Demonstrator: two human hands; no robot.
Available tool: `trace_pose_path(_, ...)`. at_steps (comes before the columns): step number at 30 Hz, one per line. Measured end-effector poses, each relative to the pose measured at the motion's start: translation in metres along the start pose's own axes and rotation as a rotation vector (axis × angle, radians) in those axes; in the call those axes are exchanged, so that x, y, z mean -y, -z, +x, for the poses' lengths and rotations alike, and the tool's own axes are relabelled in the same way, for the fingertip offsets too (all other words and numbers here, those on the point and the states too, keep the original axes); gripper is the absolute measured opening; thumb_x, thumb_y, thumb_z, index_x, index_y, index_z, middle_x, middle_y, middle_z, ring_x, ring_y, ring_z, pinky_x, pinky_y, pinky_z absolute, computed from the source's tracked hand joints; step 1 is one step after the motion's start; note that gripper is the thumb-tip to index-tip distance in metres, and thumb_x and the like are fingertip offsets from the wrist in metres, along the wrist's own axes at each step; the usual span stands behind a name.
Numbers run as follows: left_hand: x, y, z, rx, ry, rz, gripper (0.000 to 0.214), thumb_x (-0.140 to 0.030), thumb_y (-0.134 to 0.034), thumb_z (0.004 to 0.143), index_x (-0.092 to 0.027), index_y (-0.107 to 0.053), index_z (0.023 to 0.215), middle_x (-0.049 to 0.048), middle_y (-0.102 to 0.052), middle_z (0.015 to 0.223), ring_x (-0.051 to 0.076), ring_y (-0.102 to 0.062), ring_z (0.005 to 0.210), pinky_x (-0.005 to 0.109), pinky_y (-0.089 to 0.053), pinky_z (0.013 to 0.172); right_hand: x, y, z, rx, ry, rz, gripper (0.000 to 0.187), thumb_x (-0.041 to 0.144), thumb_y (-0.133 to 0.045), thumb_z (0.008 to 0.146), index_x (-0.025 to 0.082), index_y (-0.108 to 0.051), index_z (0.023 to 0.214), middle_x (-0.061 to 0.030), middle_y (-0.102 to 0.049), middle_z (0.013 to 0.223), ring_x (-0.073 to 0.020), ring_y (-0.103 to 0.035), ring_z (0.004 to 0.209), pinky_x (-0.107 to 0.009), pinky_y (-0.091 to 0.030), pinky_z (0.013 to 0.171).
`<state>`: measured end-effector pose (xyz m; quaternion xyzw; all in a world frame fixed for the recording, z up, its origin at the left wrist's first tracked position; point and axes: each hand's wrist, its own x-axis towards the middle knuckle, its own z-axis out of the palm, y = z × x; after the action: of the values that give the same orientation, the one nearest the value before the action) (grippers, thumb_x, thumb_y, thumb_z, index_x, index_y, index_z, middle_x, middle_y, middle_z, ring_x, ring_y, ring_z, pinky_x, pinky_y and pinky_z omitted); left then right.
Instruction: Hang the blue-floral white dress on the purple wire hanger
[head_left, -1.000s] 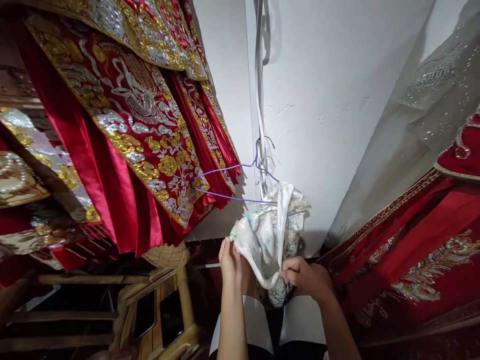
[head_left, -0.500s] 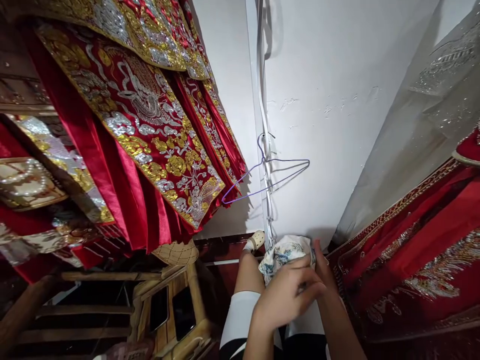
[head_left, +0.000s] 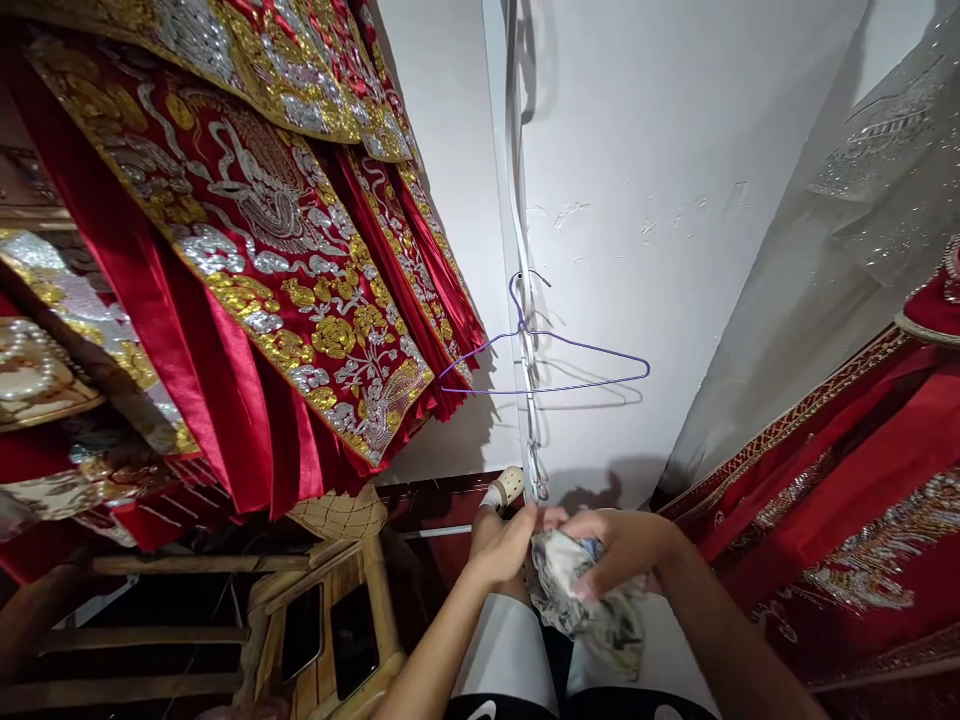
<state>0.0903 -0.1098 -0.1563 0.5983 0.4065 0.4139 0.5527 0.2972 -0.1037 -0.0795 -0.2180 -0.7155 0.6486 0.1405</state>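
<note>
A bunched patterned cloth (head_left: 559,570), white with blue and dark print, lies over my lap, its lower end smeared by motion. My right hand (head_left: 626,545) is closed over its right side, the thumb pressed on top. My left hand (head_left: 508,548) is at its upper left edge, fingers curled behind the fabric and partly hidden. Above both hands, a thin purple hanger (head_left: 577,387) hangs by its hook from a white upright strip on the wall, with no garment on it.
Red garments with gold and silver embroidery (head_left: 330,290) hang at left; another red embroidered garment (head_left: 847,500) is at right. A bamboo seat (head_left: 375,570) at lower left holds two dark phones (head_left: 355,635). A beige clog (head_left: 510,485) is on my foot.
My left hand has moved from above the cloth to its left edge, and my right hand has come over its right side. The cloth has dropped lower, and the hanger has swung round.
</note>
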Motion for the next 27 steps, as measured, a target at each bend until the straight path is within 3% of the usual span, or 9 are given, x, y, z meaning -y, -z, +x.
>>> trace_pose_path(2, 0.016, 0.010, -0.005, 0.096, -0.042, 0.129, 0.053, -0.073, -0.061, 0.082, -0.023, -0.067, 0.067, 0.0067, -0.068, 0.070, 0.027, -0.067, 0.080, 0.037, -0.056, 0.086, 0.015, 0.014, -0.008, 0.177, -0.003, -0.104, 0.017, 0.030, -0.077, 0.075, 0.014, -0.077, 0.081, -0.0039, -0.072, 0.077, -0.0189, -0.065, 0.069, -0.028, -0.052, 0.066)
trace_pose_path(3, 0.020, 0.016, -0.010, 0.141, -0.089, 0.202, 0.051, -0.072, -0.063, 0.081, -0.024, -0.064, 0.064, 0.0047, -0.065, 0.065, 0.025, -0.066, 0.073, 0.035, -0.057, 0.082, 0.020, 0.022, -0.011, 0.159, 0.005, -0.166, 0.015, 0.027, -0.076, 0.075, 0.013, -0.077, 0.081, -0.0036, -0.072, 0.074, -0.0179, -0.063, 0.065, -0.027, -0.051, 0.063)
trace_pose_path(7, 0.013, 0.051, -0.025, 0.043, -0.198, 0.385, 0.040, -0.061, -0.074, 0.077, -0.026, -0.061, 0.064, 0.0017, -0.061, 0.061, 0.023, -0.065, 0.064, 0.034, -0.055, 0.080, 0.024, 0.054, -0.005, -0.348, 0.046, -0.374, 0.004, 0.015, -0.069, 0.073, 0.017, -0.073, 0.074, 0.0010, -0.067, 0.067, -0.0130, -0.055, 0.057, -0.021, -0.040, 0.051)
trace_pose_path(10, -0.005, 0.076, -0.027, -0.083, -0.137, 0.571, 0.028, -0.044, -0.082, 0.073, -0.027, -0.061, 0.065, 0.0002, -0.056, 0.057, 0.025, -0.063, 0.062, 0.042, -0.048, 0.099, 0.015, 0.080, 0.019, -0.707, 0.064, -0.346, 0.034, 0.016, -0.064, 0.073, 0.020, -0.072, 0.106, 0.0045, -0.063, 0.064, -0.0115, -0.048, 0.050, -0.021, -0.036, 0.049)
trace_pose_path(13, -0.019, 0.093, -0.022, -0.259, -0.115, 0.623, 0.025, -0.029, -0.084, 0.067, -0.027, -0.058, 0.065, -0.0036, -0.048, 0.050, 0.026, -0.059, 0.056, 0.052, -0.037, 0.111, 0.001, 0.104, 0.045, -0.900, 0.183, -0.349, 0.065, 0.018, -0.064, 0.071, 0.021, -0.059, 0.137, -0.0003, -0.071, 0.081, -0.0155, -0.059, 0.061, -0.025, -0.045, 0.058)
trace_pose_path(17, -0.031, 0.108, -0.011, -0.456, -0.107, 0.630, 0.027, -0.017, -0.079, 0.065, -0.026, -0.054, 0.062, -0.0034, -0.052, 0.053, 0.025, -0.059, 0.061, 0.058, -0.028, 0.116, -0.015, 0.130, 0.054, -0.957, 0.214, -0.542, 0.043, 0.017, -0.054, 0.071, 0.018, -0.076, 0.108, -0.0084, -0.077, 0.099, -0.0232, -0.068, 0.092, -0.033, -0.050, 0.084)
trace_pose_path(22, -0.056, 0.134, 0.007, -0.512, -0.170, 0.805, 0.024, -0.013, -0.067, 0.075, -0.026, -0.054, 0.061, 0.0030, -0.060, 0.067, 0.027, -0.064, 0.078, 0.041, -0.049, 0.096, -0.018, 0.138, 0.020, -0.879, 0.175, -0.751, 0.033, 0.019, -0.053, 0.073, 0.019, -0.079, 0.094, -0.0071, -0.079, 0.097, -0.0250, -0.069, 0.087, -0.030, -0.048, 0.073)
trace_pose_path(25, -0.070, 0.142, 0.023, -0.477, -0.363, 0.714, 0.014, -0.015, -0.067, 0.078, -0.026, -0.065, 0.070, 0.0076, -0.071, 0.086, 0.028, -0.067, 0.098, 0.036, -0.048, 0.099, -0.008, 0.136, -0.002, -0.873, 0.159, -0.786, 0.031, 0.020, -0.054, 0.072, 0.019, -0.078, 0.091, -0.0063, -0.079, 0.090, -0.0235, -0.068, 0.079, -0.029, -0.046, 0.068)
trace_pose_path(27, -0.076, 0.140, 0.035, -0.472, -0.414, 0.559, 0.008, -0.019, -0.066, 0.081, -0.024, -0.072, 0.084, 0.0096, -0.074, 0.101, 0.028, -0.065, 0.109, 0.035, -0.046, 0.102, 0.000, 0.134, -0.012, -0.871, 0.144, -0.782, 0.030, 0.019, -0.053, 0.069, 0.019, -0.078, 0.087, -0.0048, -0.077, 0.084, -0.0221, -0.066, 0.075, -0.028, -0.045, 0.066)
